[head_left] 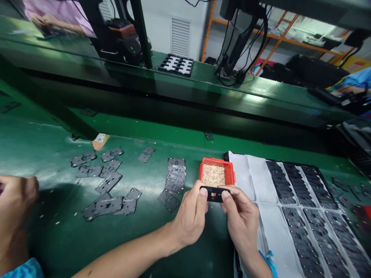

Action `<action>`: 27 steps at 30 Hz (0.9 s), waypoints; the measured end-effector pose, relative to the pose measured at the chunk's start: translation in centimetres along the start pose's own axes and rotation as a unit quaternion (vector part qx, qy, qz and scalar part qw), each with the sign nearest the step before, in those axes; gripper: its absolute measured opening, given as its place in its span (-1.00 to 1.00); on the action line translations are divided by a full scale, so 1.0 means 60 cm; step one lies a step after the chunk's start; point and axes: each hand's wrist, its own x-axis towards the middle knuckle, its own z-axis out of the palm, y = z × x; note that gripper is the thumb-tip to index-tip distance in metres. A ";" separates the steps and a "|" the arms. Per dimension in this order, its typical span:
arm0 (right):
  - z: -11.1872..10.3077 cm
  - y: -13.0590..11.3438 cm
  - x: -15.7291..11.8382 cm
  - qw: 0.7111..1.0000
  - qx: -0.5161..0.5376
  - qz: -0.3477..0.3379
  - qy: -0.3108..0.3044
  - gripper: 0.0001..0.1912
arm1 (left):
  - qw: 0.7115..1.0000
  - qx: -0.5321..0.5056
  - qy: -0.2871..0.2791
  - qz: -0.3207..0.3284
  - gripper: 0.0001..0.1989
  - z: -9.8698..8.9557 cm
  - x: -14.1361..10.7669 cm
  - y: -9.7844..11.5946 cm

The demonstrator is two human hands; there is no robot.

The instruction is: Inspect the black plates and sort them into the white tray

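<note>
Between my two hands is a small black plastic plate with cut-outs [215,194], pinched at its two ends. My left hand [193,210] grips its left end, thumb on the near face. At the other end, my right hand [242,216] holds it the same way. Just behind the plate stands a red bin [233,173] holding many tiny tan pieces [213,175]. Left of my hands lies a row of overlapping black plates [175,175], with one more plate [168,200] skewed at its near end.
Scattered black plates [108,204] lie on the green table [139,239]. At right, a white tray [278,231] carries rows of black plates [311,243]. Another person's hand [17,197] is at the left edge. A raised shelf [185,88] spans the back.
</note>
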 end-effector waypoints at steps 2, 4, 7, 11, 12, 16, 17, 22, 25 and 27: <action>-0.001 0.002 -0.001 1.000 0.012 0.005 -0.002 -0.77 | 1.000 0.014 -0.003 0.008 -0.62 -0.001 -0.001 0.001; -0.001 0.007 -0.003 1.000 0.026 0.009 -0.001 -0.74 | 0.999 0.023 -0.010 0.023 -0.63 -0.003 -0.002 0.002; 0.002 0.018 -0.005 0.999 0.042 0.027 0.001 -0.69 | 0.998 0.031 -0.030 0.043 -0.64 -0.005 -0.005 0.004; -0.004 0.033 -0.011 0.995 0.074 0.062 -0.004 -0.67 | 0.998 0.030 -0.056 0.018 -0.66 -0.015 -0.008 0.010; -0.009 0.035 -0.014 0.994 0.071 0.078 -0.014 -0.68 | 0.997 0.032 -0.066 0.006 -0.66 -0.020 -0.010 0.013; -0.037 0.038 -0.031 0.990 -0.052 0.099 -0.088 -0.74 | 0.990 0.093 -0.107 0.002 -0.68 -0.048 -0.022 0.027; -0.042 0.040 -0.036 0.987 -0.078 0.086 -0.115 -0.76 | 0.986 0.124 -0.115 0.006 -0.69 -0.058 -0.028 0.029; -0.036 0.059 -0.074 0.966 -0.108 0.044 -0.231 -0.74 | 0.962 0.227 -0.141 -0.050 -0.81 -0.113 -0.068 0.033; -0.019 0.078 -0.093 0.948 -0.124 0.023 -0.293 -0.71 | 0.962 0.227 -0.123 -0.088 -0.93 -0.148 -0.086 0.027; -0.006 0.088 -0.098 0.941 -0.147 0.013 -0.303 -0.68 | 0.959 0.247 -0.098 -0.096 -0.91 -0.168 -0.089 0.019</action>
